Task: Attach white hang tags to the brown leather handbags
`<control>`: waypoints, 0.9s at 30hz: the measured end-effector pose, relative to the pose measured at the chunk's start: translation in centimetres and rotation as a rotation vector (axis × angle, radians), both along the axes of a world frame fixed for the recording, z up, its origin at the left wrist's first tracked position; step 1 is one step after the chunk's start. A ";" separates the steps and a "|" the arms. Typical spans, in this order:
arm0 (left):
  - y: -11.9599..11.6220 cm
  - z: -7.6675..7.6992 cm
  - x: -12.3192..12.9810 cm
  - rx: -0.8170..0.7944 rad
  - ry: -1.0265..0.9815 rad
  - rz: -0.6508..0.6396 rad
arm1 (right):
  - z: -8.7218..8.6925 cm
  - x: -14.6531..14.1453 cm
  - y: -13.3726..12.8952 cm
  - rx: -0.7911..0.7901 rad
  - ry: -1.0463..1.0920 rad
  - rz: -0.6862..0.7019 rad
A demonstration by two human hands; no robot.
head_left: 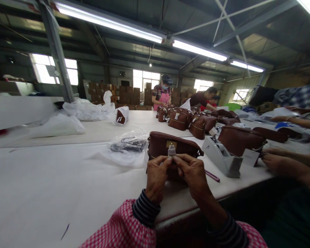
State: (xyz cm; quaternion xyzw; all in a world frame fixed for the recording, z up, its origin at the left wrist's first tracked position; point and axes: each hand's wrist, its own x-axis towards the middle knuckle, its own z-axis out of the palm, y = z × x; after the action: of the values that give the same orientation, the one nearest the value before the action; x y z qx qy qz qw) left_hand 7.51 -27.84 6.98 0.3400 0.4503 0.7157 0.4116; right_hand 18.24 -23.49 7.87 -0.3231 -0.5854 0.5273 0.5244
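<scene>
A dark brown handbag (158,144) with a gold clasp plate stands on the white table in front of me. Before its clasp, my left hand (158,174) and my right hand (192,172) meet with thumbs and index fingers pinched. Between them a small whitish translucent piece (172,150) sticks up, held by both hands. The lower front of the bag is hidden behind my fingers. A pink pen-like tool (212,176) lies right of the bag, beside a grey tape dispenser (223,156).
Clear plastic bags with dark cords (129,144) lie left of the handbag. Several brown bags (178,119) stand farther back. At the right edge are a co-worker's hands (279,160); a person in a pink apron (164,98) stands across the table.
</scene>
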 end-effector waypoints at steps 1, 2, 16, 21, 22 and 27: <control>0.0 0.0 0.0 -0.001 0.014 -0.007 | -0.1 0.1 0.1 0.020 -0.009 -0.001; 0.0 0.0 0.0 0.000 0.029 -0.010 | -0.1 0.2 0.1 0.034 -0.010 0.001; 0.4 -0.8 -0.4 0.004 0.082 0.035 | -0.5 0.1 0.2 0.114 -0.109 -0.043; 0.3 -0.8 -0.8 -0.004 0.105 0.021 | -0.1 0.1 0.2 0.117 -0.151 -0.031; 0.1 -0.7 -1.1 -0.012 0.122 0.023 | 0.0 0.3 0.1 0.120 -0.178 -0.025; -1.1 -0.4 -4.4 -0.023 0.194 0.135 | -0.6 2.4 -0.1 0.191 -0.368 -0.051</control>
State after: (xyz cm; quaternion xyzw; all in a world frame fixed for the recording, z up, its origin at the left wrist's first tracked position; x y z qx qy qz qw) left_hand 3.13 -28.90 6.57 0.3717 0.5182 0.7002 0.3210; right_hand 20.60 -23.60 7.32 -0.3775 -0.7102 0.3881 0.4500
